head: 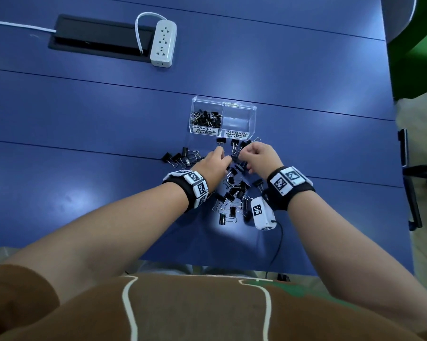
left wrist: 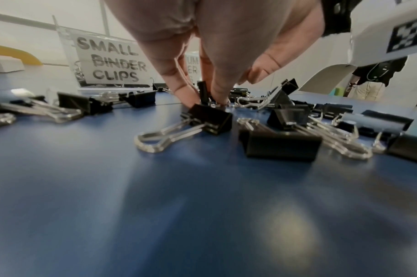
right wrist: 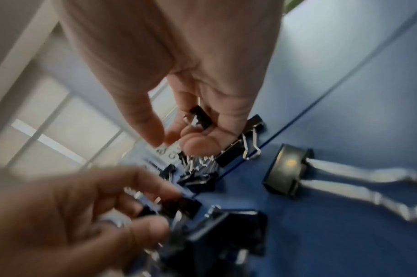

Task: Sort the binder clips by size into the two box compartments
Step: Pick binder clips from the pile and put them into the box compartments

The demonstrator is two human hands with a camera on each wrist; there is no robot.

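Note:
A clear two-compartment box (head: 222, 104) stands on the blue table. Its left compartment, labelled SMALL BINDER CLIPS (left wrist: 110, 63), holds several black clips (head: 206, 118). The right one, labelled MEDIUM (head: 237, 134), looks empty. Loose black binder clips (head: 232, 193) lie scattered in front of the box. My left hand (head: 216, 159) reaches into the pile, and its fingertips (left wrist: 186, 91) pinch a small upright clip (left wrist: 203, 90). My right hand (head: 254, 153) hovers beside it, its fingers (right wrist: 198, 144) curled round a small black clip (right wrist: 200, 117).
A white power strip (head: 163, 43) and a black cable hatch (head: 97, 35) lie at the far left of the table. More clips (head: 180, 157) lie left of my hands. The table's right edge (head: 401, 193) borders a dark chair (head: 414, 178).

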